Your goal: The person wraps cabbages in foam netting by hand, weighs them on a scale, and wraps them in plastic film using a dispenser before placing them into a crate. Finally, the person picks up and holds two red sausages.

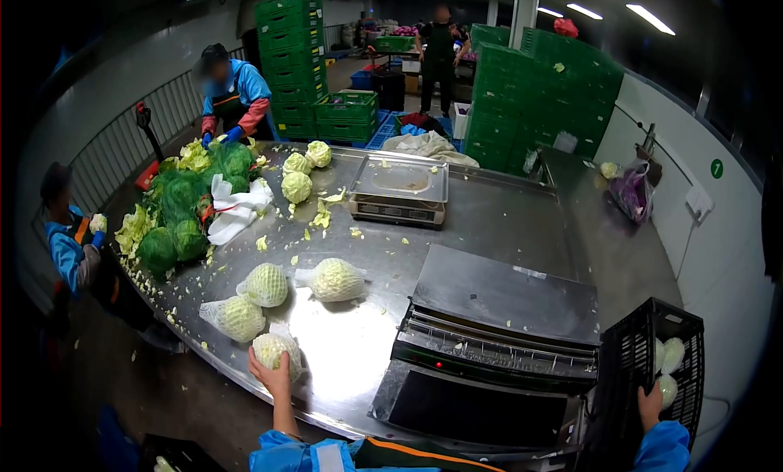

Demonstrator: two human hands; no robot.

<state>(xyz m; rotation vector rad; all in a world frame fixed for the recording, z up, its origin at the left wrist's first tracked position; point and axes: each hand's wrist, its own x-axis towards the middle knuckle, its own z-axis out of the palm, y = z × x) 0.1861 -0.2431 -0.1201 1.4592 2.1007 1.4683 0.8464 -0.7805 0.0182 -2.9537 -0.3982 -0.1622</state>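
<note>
My left hand (272, 376) is curled around the near side of a pale cabbage in a white foam net (281, 350) at the table's front edge. Two more netted cabbages, one at the left (233, 318) and one behind it (266, 284), sit just beyond, and another netted cabbage (333, 280) lies to their right. At the far right, my right hand (650, 405) reaches into a black crate (693, 329), its fingers closed against a wrapped cabbage (667, 390); the fingertips are partly hidden. Another wrapped cabbage (672, 355) lies in that crate.
A wrapping machine (497, 346) with a red light stands between my hands. Behind are a scale (400, 191), bare cabbages (297, 187) and green-netted cabbages (179, 199). Two co-workers (236, 89) handle leaves and cabbage at the left; another person (440, 60) stands behind. Green crates (289, 64) are stacked there.
</note>
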